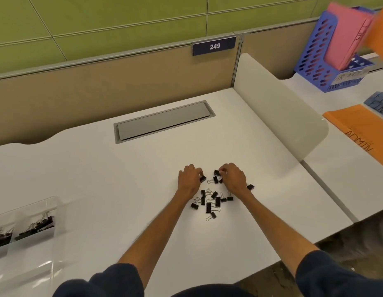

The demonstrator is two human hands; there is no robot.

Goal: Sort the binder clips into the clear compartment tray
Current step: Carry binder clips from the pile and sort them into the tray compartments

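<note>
Nearest the viewer, two dark blue sleeves [104, 281] ended in bare forearms reaching forward over a white desk [100, 179]. At the near left edge stood the clear compartment tray [51, 202]. Two of its compartments were in view, and each held a batch of black sorted clips [36, 227]; the rest of the tray was cut off by the frame.

Between the forearms lay the loose pile of binder clips [210, 202], roughly a dozen, black with wire handles, scattered and partly overlapping. One stray clip [250, 186] sat just beside the right wrist.

At the far side of the pile, the left hand [189, 179] pinched a single clip [202, 179] between curled fingertips. The right hand [233, 177] pinched another clip [217, 172] in the same way, with two or three more lying just beneath it. Whether either clip had left the desk could not be told.

By this evidence the sort appeared partly done: some clips were binned, but the pile and both pinched clips lay well apart from the tray and were not yet placed.

Farther back were a grey cable hatch [162, 122], a white divider [278, 116], an orange folder [355, 129], a blue file rack [315, 61] and a plate marked 249 [214, 46].
</note>
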